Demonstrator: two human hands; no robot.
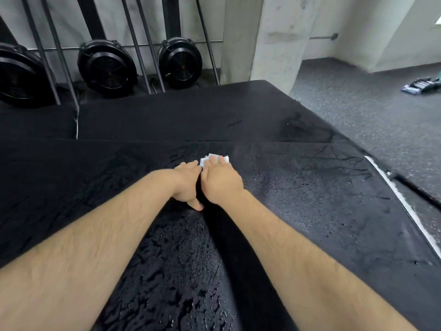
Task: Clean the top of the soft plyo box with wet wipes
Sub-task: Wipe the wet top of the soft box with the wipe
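The black soft plyo box [310,199] fills the lower view; its top glistens with wet streaks and droplets. A small white wet wipe [205,159] lies near the box's far edge. My right hand [220,179] presses flat on the wipe with straight fingers, which cover most of it. My left hand [187,183] rests flat on the box top right beside it, fingertips touching the wipe's left edge, thumb pointing back toward me.
A second black box [179,113] stands just beyond, and another at the far left [35,123]. Black fan wheels [107,65] and metal rails line the wall behind. Speckled grey floor [370,111] lies to the right, with a wipes packet [421,85] on it.
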